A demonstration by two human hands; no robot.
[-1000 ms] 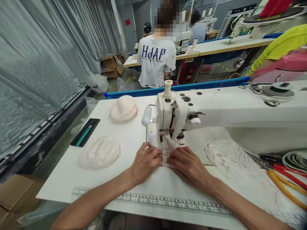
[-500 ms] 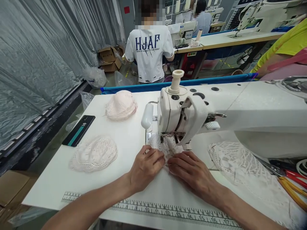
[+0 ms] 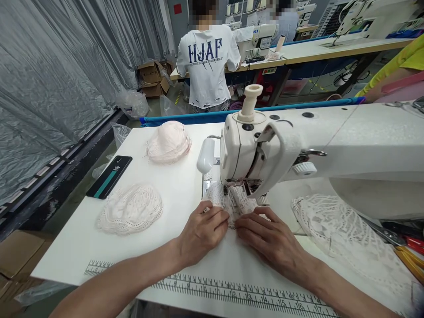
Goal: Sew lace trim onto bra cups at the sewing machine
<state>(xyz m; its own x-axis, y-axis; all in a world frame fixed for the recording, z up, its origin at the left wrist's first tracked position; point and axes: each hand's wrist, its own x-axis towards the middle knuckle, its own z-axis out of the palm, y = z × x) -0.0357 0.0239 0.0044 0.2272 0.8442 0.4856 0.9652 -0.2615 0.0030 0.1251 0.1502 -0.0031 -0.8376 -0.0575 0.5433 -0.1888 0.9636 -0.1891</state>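
A piece of white lace fabric (image 3: 233, 201) lies under the needle area of a white sewing machine (image 3: 251, 154). My left hand (image 3: 207, 227) grips the lace's near left edge, its fingers curled together. On the right side of the same lace, my right hand (image 3: 268, 236) is closed with bent fingers pinching the edge. Both hands rest on the white table just in front of the presser foot, a small gap between them. The machine head partly hides the far part of the lace.
Left on the table are a lace piece (image 3: 132, 210), a stack of pale pink cups (image 3: 168, 142) and a phone (image 3: 109, 176). More lace (image 3: 334, 225) spreads at right, beside scissors with orange handles (image 3: 410, 260). A printed ruler (image 3: 232, 289) runs along the front. A person (image 3: 208, 66) sits ahead.
The view has shifted slightly, so the machine appears a little further right. Both hands keep their hold on the lace, with barely any movement.
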